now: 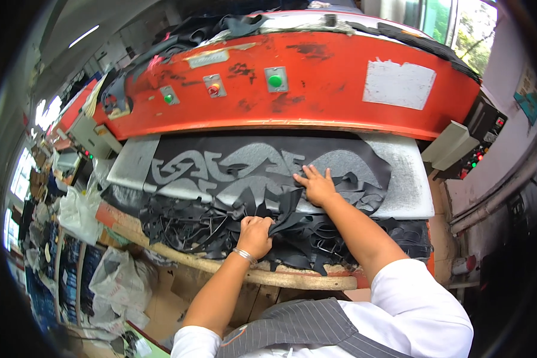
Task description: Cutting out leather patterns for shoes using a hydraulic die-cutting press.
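A black leather-like sheet (pixel 346 143) lies on a worn white board (pixel 407 194), with curved shapes cut out of it that show the paler surface below. My right hand (pixel 317 186) rests on the sheet near its middle, fingers spread. Closer to me, my left hand (pixel 255 237) is closed in a fist on a strip of black scrap (pixel 285 210), which stretches up toward the sheet. Around that hand, a tangled heap of black offcuts (pixel 182 224) covers the front of the bench.
Over the board's far side stands a red press beam (pixel 334 77) with green and red buttons. A control box with lit buttons (pixel 477 156) is at the right. Plastic bags (pixel 122 283) hang and lie at the left, below the bench's rounded front edge (pixel 304 280).
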Motion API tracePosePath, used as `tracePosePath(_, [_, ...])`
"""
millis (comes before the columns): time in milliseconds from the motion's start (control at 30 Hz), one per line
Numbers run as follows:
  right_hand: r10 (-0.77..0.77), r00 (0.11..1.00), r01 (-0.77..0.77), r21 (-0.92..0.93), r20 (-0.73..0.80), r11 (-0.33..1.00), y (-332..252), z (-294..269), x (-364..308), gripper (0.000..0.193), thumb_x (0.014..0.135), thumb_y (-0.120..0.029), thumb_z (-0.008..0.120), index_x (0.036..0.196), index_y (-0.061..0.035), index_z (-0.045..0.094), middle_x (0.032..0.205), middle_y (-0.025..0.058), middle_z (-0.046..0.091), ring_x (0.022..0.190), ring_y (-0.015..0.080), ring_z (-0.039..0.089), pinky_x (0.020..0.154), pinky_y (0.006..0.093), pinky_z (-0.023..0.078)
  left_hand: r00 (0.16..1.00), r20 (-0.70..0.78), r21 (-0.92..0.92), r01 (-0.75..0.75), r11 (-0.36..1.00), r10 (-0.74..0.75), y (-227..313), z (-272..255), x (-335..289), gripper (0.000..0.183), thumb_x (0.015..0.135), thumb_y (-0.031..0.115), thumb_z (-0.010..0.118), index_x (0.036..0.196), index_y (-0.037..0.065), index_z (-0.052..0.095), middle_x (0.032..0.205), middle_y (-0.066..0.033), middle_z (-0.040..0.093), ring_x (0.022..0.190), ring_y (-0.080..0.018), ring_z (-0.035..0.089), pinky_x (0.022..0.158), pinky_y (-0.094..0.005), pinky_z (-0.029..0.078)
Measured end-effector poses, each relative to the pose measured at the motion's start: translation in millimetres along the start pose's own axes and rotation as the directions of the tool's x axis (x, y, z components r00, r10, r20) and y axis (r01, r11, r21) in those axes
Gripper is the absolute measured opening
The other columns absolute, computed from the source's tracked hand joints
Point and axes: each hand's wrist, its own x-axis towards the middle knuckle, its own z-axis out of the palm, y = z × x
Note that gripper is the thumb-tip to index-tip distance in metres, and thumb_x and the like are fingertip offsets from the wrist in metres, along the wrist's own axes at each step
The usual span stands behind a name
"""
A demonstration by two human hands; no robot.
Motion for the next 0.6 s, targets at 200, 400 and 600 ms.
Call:
tracePosePath(200, [-0.015,0.999,0.016,-0.038,0.031,0.999,-15,2,-10,0.057,0.089,-0.011,0.039,0.142,-0.0329,0.042,0.156,0.0064,0.025,0.145,0.0240,0.021,0.112,0.0616,0.014,0.952,-0.171,-0.818,0.008,0.576,-0.255,21,-55,-125,0.028,0.079,-0.005,0.061,0.105,0.006,0.055,0.090,-0.0081,0.061,0.091,-0.0219,0.060,0.088,-0.0349,0.046])
tracePosePath(400, [-0.027,0.999,0.023,-0.090,-0.044,0.996,18,16,-68,0.070,0.075,0.001,0.043,0.140,-0.0231,0.046,0.150,0.0100,0.035,0.138,0.0298,0.033,0.111,0.0502,0.026,0.579,0.130,-0.823,-0.390,-0.414,-0.805,19,-11,-328,0.031,0.099,0.038,0.047,0.089,0.011,0.054,0.061,0.0022,0.043,0.062,-0.0169,0.051,0.094,-0.0441,0.043])
tracePosePath(600, [-0.249,0.961,0.232,-0.143,-0.116,0.962,89,34,-35,0.074,0.075,0.006,0.038,0.145,-0.0190,0.039,0.148,0.0183,0.033,0.136,0.0350,0.034,0.110,0.0389,0.030,-0.394,0.480,-0.584,-0.810,0.050,-0.783,33,120,-559,0.029,0.090,0.042,0.062,0.093,0.014,0.057,0.078,-0.0014,0.057,0.062,-0.0188,0.053,0.071,-0.0416,0.049])
